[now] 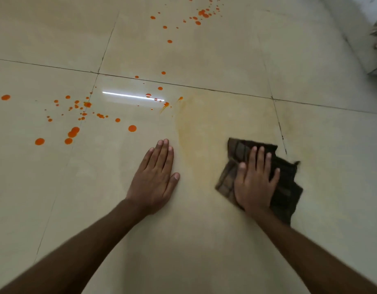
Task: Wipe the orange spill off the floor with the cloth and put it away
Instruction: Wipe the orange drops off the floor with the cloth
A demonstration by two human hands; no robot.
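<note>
Down on the tiled floor [225,49] we go, and both hands are flat to the surface. Over on the right, the right hand [255,179] lies spread on a dark checked cloth [287,187], fingers straight and slightly fanned, palm pressing the fabric against the tile, nothing curled around it. That cloth sits crumpled under the palm, its edges poking out ahead of the fingertips and off to the right side. Beside it, well apart, the left hand [156,177] rests palm-down on bare tile, fingers straight and close together, thumb out to the side, holding nothing at all. Between the two hands runs a pale yellowish smear [196,134], a faint streaky film that stretches up toward a grout line. Beyond the left hand, bright orange droplets [77,115] dot the tiles in a loose scatter, big round blobs nearest, finer specks further out. Another cluster of orange spots [201,14] lies far ahead near the top edge. A white streak of reflected light [132,96] gleams on the glossy tile among the drops.
</note>
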